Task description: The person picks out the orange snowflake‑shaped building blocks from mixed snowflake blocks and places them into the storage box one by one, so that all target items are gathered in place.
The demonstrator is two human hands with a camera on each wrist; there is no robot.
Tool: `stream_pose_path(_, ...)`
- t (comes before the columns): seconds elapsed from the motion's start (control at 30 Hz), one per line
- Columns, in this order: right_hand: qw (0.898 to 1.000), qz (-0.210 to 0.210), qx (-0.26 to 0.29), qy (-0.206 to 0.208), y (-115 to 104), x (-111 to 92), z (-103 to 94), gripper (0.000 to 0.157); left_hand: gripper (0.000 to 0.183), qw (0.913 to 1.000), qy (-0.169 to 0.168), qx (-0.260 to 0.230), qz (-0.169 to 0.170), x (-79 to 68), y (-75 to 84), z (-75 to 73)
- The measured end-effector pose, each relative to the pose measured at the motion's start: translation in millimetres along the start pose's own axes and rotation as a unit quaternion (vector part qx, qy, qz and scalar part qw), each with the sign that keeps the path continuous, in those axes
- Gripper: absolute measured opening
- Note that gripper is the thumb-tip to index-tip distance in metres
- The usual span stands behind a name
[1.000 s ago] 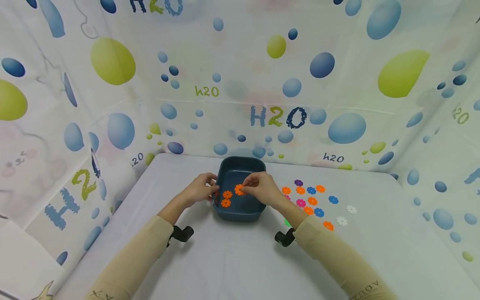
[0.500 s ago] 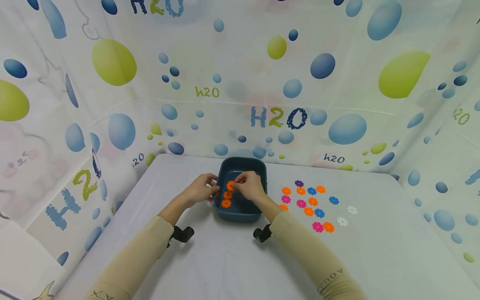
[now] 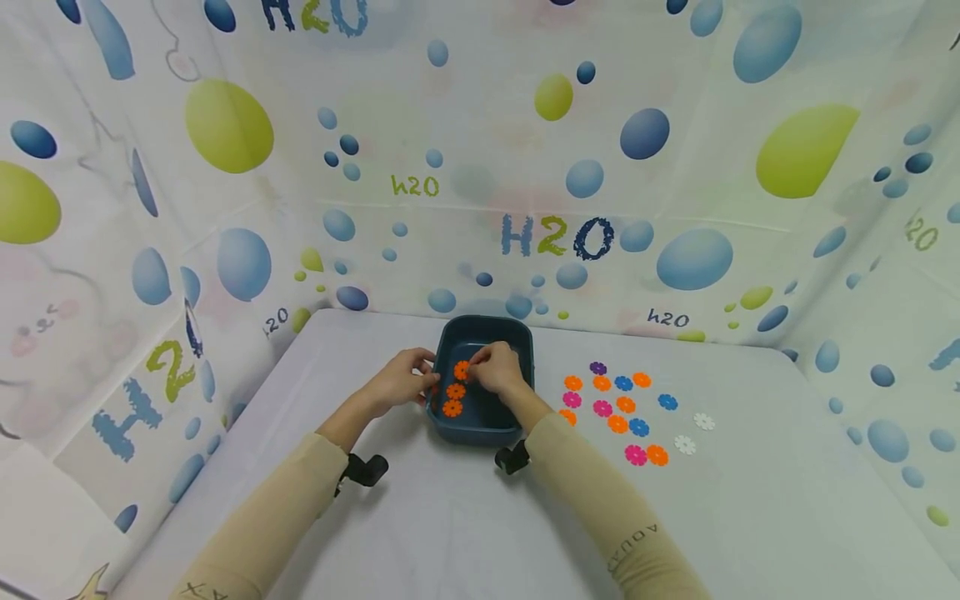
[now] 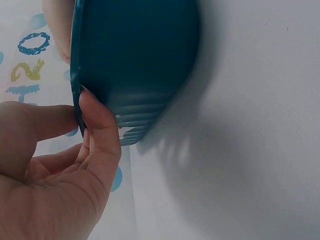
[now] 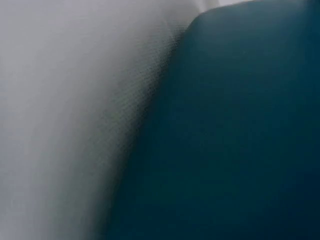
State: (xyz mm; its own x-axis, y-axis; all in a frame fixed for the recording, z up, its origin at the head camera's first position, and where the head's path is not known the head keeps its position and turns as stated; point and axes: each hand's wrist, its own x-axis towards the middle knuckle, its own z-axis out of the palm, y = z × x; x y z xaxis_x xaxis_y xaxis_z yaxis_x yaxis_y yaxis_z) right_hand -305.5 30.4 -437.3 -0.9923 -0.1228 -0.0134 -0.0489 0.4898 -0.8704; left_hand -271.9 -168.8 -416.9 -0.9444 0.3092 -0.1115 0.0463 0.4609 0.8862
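Observation:
A dark teal rectangular tray [image 3: 480, 435] stands on the white table. My left hand [image 3: 397, 379] pinches its left rim between thumb and fingers; the left wrist view shows the left fingers [image 4: 100, 125] on the tray wall [image 4: 140, 60]. Over the tray's inside, the thumb and fingertips of my right hand [image 3: 495, 367] pinch the edge of an orange flower-shaped disc [image 3: 461, 370]. Below that disc lie two more, an orange disc [image 3: 455, 391] and another orange disc [image 3: 452, 408], in a column along the left side. The right wrist view shows only the tray's outer wall [image 5: 215, 125] and the tablecloth.
Right of the tray, several loose flower discs lie scattered: orange [image 3: 626, 404], pink [image 3: 602, 408], blue [image 3: 639, 427], purple [image 3: 597, 367] and white [image 3: 685, 444]. A patterned curtain [image 3: 480, 167] hangs behind and at both sides of the table.
My right hand has moved left across the tray, bringing the orange disc to the top of the column above the other two. My left hand has stayed on the rim.

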Motion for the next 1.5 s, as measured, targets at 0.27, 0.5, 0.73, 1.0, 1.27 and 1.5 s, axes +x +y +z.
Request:
stream_pose_path(0.27,1.000,0.014,0.006,-0.015,7.5,5.6,6.4,0.006,0.048,1.0000,0.003,-0.006,-0.003,-0.3,-1.7,0.5)
stream_pose_path(0.5,1.000,0.017,-0.003,-0.020,6.9,8.3,8.2,0.006,0.047,1.0000,0.000,-0.009,-0.002,0.2,-2.4,0.3)
stream_pose_path(0.73,0.999,0.008,-0.016,-0.033,6.5,10.8,10.4,0.008,0.047,1.0000,0.002,-0.005,-0.005,0.3,-2.4,0.8)
stream_pose_path(1.0,0.999,-0.002,-0.034,-0.035,5.3,11.5,9.9,0.010,0.047,1.0000,0.002,-0.005,-0.006,0.0,-0.9,-0.2)
stream_pose_path(1.27,0.997,-0.008,-0.061,-0.044,4.4,13.2,8.8,0.011,0.047,0.9999,0.001,-0.004,-0.010,0.2,-0.6,-0.4)
stream_pose_path(1.5,0.996,-0.014,-0.078,-0.052,5.7,15.2,7.6,0.011,0.046,1.0000,0.000,-0.006,-0.007,0.9,-1.0,0.1)
